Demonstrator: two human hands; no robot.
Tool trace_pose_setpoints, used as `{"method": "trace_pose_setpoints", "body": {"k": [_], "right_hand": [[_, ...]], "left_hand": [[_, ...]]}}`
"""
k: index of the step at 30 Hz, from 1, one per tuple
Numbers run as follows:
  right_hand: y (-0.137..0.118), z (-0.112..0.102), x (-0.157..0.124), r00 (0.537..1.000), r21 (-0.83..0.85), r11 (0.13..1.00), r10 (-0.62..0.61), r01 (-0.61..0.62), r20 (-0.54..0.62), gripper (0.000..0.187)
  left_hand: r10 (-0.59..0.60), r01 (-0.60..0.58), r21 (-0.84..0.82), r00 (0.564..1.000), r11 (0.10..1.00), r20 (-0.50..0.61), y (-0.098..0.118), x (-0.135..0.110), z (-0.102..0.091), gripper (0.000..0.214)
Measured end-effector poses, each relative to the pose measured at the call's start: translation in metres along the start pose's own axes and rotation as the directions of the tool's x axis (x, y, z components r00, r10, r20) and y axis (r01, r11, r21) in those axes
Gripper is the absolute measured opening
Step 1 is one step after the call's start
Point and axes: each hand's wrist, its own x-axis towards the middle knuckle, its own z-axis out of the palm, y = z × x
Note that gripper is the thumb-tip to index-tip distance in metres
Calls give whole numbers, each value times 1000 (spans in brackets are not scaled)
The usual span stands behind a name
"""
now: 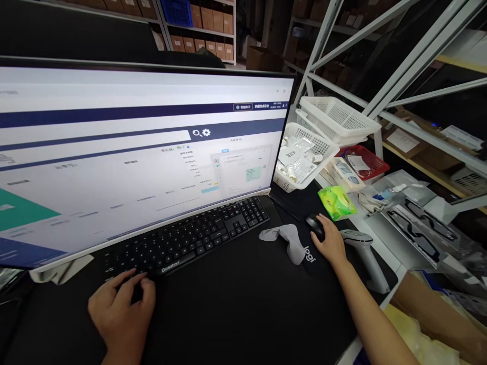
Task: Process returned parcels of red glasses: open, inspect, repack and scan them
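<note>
The black desk (228,314) bears a keyboard (190,235) at left; to its right lie a grey cloth (292,238), a "logi" mouse pad (309,255), a handheld scanner (369,253) and, farther off, a green packet (337,202).

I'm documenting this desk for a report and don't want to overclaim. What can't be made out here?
All in the head view:
Monitor: left side cut off by the picture's edge; small text blurred.
Mouse: partly covered by the right hand.
Keyboard: near-left corner partly covered by the left hand.
White basket of packets: left part hidden behind the monitor.
</note>
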Motion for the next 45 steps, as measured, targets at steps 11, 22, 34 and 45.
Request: {"method": "trace_pose_setpoints", "body": {"k": [11,22,34,45], "right_hand": [[-2,2,1,1000,-22,1000,15,-16,-25,50],[-4,0,1,999,-35,999,15,-17,-45,50],[-7,-1,-1,998,-71,996,52,-55,-37,53],[-9,-2,-2,998,-115,992,41,-46,-47,51]], "left_hand": [[-55,55,-5,998,998,35,2,-6,2,5],[-53,53,-1,997,999,49,2,-7,1,5],[-155,166,-45,969,985,192,3,-9,10,32],[-165,185,-68,958,980,234,1,-8,10,26]]}}
